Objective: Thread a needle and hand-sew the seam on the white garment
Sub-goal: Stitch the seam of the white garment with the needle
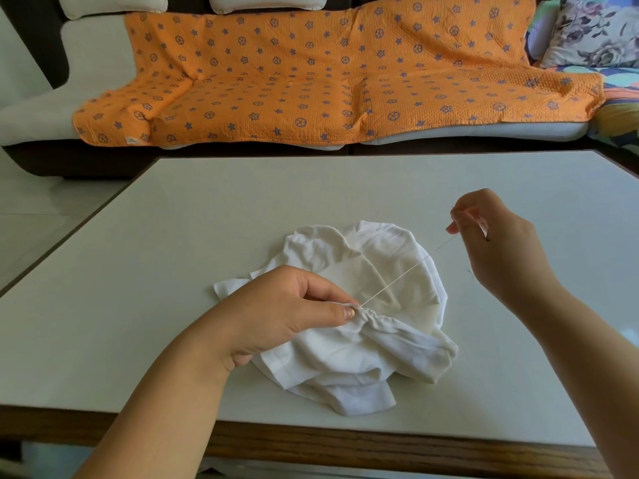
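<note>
Head view: white garment bunched on tabletop; gathered seam pinched by left hand; needle gripped by right hand, thread taut between; garment judged soft, light, pucker-prone; best held beside seam.

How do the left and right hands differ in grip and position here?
The left hand pinches the gathered edge of the white garment; the right hand pinches the far end of the thread. The left hand rests on the cloth; the right hand is held out beyond it, to the right. Shared: the taut thread runs between them.
</note>
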### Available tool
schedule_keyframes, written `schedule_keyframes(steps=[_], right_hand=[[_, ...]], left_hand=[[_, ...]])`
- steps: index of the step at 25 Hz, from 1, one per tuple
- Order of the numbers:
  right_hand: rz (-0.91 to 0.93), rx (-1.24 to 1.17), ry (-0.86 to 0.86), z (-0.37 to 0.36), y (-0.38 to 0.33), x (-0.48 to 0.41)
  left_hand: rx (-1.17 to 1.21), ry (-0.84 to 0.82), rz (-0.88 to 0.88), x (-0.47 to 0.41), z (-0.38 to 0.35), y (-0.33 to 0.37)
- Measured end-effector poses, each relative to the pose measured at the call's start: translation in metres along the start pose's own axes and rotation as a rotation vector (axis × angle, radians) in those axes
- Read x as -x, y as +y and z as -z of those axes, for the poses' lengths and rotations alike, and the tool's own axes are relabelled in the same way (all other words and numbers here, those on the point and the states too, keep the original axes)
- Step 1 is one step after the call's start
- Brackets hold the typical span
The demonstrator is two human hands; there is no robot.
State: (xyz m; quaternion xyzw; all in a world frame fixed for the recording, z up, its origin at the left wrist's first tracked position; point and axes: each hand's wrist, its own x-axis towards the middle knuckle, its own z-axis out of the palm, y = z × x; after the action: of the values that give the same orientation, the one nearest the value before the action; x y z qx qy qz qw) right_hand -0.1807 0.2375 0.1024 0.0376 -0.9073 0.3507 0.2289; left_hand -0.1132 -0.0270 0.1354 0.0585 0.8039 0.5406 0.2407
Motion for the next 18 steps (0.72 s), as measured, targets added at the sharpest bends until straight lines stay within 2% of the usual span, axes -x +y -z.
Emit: schedule_keyframes(steps=[5,10,15,18], right_hand=[[-0.007,0.044,-0.025,-0.005,0.002,0.001],[-0.082,-0.143,-0.093,0.002,-0.036,0.016],[0.133,-0.168,-0.322,-0.008,-0.077,0.067],[0.180,-0.160,-0.345,-0.016,-0.075,0.072]], left_hand=[[0.002,0.003,0.007,0.000,0.001,0.000],[0.049,0.050,0.004,0.000,0.001,0.001],[0.103,0.118,-0.013,-0.001,0.001,0.002],[0.109,0.127,-0.006,0.000,0.001,0.001]])
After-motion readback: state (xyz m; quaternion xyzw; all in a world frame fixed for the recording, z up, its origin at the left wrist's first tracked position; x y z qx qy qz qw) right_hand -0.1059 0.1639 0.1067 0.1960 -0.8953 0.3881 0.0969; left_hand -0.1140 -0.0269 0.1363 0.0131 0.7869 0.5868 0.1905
